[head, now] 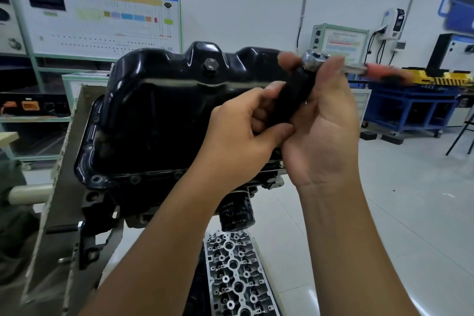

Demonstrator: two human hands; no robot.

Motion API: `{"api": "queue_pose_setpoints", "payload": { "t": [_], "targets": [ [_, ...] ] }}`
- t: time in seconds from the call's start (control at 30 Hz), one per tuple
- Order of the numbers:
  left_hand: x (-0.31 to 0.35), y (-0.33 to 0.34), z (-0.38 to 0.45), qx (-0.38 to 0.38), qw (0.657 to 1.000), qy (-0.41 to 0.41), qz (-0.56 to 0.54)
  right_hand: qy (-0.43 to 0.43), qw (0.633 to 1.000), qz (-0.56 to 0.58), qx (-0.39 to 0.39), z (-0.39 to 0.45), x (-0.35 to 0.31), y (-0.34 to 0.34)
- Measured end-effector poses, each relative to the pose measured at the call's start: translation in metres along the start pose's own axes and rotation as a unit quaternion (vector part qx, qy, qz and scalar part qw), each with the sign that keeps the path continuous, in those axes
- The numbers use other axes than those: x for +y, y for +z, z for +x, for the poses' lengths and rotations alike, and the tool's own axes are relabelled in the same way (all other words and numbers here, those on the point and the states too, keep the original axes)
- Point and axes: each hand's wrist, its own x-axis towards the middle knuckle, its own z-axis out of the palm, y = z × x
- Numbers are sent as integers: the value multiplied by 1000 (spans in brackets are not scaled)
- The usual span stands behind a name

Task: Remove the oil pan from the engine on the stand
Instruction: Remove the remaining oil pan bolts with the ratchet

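Note:
The black oil pan (159, 100) sits on top of the upturned engine, its flange (133, 178) lined with bolts and a drain plug (209, 65) on its upper wall. In front of the pan's right side I hold a ratchet wrench with a chrome head (313, 59) and a red handle (379, 70) that points right. A long black socket (295, 96) hangs from the head. My left hand (241, 136) grips the socket's lower part. My right hand (325, 120) holds the ratchet at its head, fingers curled round it.
The engine hangs on a grey metal stand plate (66, 161) at the left. Below the pan are an oil filter (237, 213) and a cylinder head (236, 274) on the floor. A blue workbench (410, 108) stands at the right, display boards behind.

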Motion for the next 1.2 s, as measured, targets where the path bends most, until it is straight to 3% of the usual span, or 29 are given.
{"api": "queue_pose_setpoints", "payload": {
  "t": [0.13,0.3,0.47,0.63,0.8,0.97,1.1,1.2],
  "targets": [
    [0,-2,-1,-19,1000,2,15,16,1000,-7,-17,2,-6,-5],
    [1,2,-3,18,1000,-6,10,-65,998,-23,-12,-1,-2,-3],
    [1,-4,-1,-27,999,-25,-25,0,999,-26,32,2,-8,2],
    [2,-4,-1,-1,999,-32,-16,-64,998,-23,18,-2,-10,7],
    [2,-10,0,-43,995,-49,-75,8,1000,21,-5,1,-13,5],
    [4,-9,0,-28,995,-59,-72,-33,999,33,15,0,-9,5],
    [4,-11,0,-19,996,-70,-60,25,999,28,-20,2,-12,2],
    [4,-9,0,-22,997,-64,-46,22,999,32,-17,1,-13,0]
  ]
}}
